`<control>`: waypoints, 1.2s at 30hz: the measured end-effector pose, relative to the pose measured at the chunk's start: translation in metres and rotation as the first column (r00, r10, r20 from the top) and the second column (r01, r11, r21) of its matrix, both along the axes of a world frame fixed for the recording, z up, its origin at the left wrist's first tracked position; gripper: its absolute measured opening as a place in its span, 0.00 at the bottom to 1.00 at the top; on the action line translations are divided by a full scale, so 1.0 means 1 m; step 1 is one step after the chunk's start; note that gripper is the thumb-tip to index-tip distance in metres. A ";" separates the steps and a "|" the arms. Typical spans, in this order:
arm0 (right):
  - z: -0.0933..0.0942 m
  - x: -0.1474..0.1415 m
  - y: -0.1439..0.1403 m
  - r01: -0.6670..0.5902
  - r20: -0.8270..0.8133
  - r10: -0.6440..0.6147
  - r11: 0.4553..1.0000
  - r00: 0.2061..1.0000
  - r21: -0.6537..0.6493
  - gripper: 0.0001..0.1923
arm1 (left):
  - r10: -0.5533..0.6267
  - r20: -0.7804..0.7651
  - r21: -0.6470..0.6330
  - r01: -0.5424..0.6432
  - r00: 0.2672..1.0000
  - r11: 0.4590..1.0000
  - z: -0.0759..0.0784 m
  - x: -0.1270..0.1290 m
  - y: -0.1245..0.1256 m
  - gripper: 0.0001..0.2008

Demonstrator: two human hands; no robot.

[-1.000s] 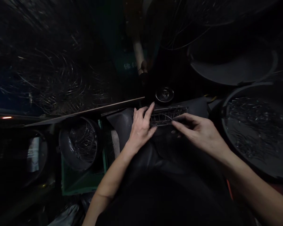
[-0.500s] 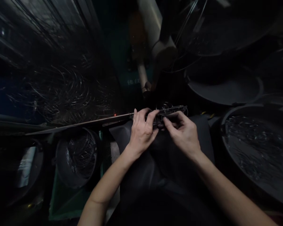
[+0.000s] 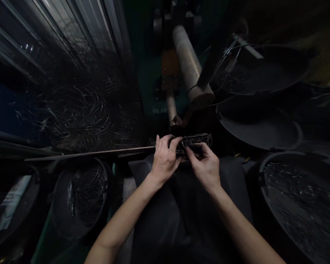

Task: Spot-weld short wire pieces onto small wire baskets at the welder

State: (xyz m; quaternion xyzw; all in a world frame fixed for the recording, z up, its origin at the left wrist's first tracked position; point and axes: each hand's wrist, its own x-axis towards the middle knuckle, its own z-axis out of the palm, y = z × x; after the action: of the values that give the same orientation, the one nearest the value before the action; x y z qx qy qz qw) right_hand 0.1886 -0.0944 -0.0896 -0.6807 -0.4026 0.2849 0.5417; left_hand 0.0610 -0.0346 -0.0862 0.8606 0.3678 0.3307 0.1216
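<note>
Wire frame (image 3: 194,141) gripped by both hands: left hand (image 3: 165,159) wrapped around, right hand (image 3: 205,165) pinching

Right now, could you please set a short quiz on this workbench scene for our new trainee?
1. True or false: both hands grip the wire frame.
2. What fills the tub to the person's right? A) wire pieces B) water C) cloth
3. Which hand is nearer the wire coil in the bucket: the left hand or the right hand?

Key: 1 true; 2 A; 3 left hand.
</note>
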 end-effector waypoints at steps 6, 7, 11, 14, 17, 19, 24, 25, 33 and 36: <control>0.001 0.003 0.009 0.002 0.143 -0.006 1.000 0.990 0.022 0.15 | 0.012 0.010 0.024 -0.013 1.000 1.000 -0.006 0.003 0.005 0.30; 0.001 0.003 0.010 0.004 0.175 -0.008 1.000 0.985 0.024 0.14 | 0.014 0.011 0.026 -0.014 1.000 1.000 -0.006 0.003 0.006 0.30; 0.001 0.005 0.014 0.032 0.235 -0.040 0.999 0.971 0.035 0.13 | 0.011 0.009 0.013 -0.011 1.000 1.000 -0.007 0.005 0.008 0.30; 0.001 0.005 0.016 0.040 0.240 -0.050 0.998 0.970 0.045 0.12 | 0.001 0.008 0.012 -0.001 1.000 1.000 -0.008 0.007 0.011 0.29; 0.004 0.005 0.019 0.037 0.261 -0.050 0.998 0.964 0.056 0.11 | 0.002 0.014 0.037 -0.003 1.000 0.999 -0.007 0.007 0.014 0.28; 0.007 0.005 0.021 0.029 0.284 -0.047 0.997 0.958 0.069 0.10 | 0.001 0.019 0.049 -0.002 1.000 0.999 -0.007 0.007 0.016 0.28; 0.008 0.009 0.026 -0.010 0.353 -0.035 0.992 0.935 0.125 0.08 | -0.004 0.027 0.054 0.003 1.000 0.999 -0.005 0.008 0.018 0.28; 0.006 0.010 0.026 -0.021 0.370 -0.030 0.991 0.929 0.133 0.08 | -0.003 0.028 0.058 0.002 1.000 0.998 -0.006 0.008 0.018 0.28; 0.001 0.012 0.025 -0.050 0.430 -0.028 0.984 0.903 0.170 0.06 | -0.016 0.029 0.066 0.014 0.999 0.998 -0.011 0.008 0.018 0.28; 0.002 0.011 0.025 -0.046 0.443 -0.038 0.983 0.896 0.176 0.05 | -0.015 0.033 0.071 0.013 0.999 0.997 -0.010 0.009 0.019 0.26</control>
State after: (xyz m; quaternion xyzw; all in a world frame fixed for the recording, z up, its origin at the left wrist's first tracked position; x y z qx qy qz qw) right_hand 0.1995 -0.0690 -0.0878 -0.6743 -0.5414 0.0852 0.4949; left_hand 0.0695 -0.0154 -0.0967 0.8613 0.3475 0.3572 0.0994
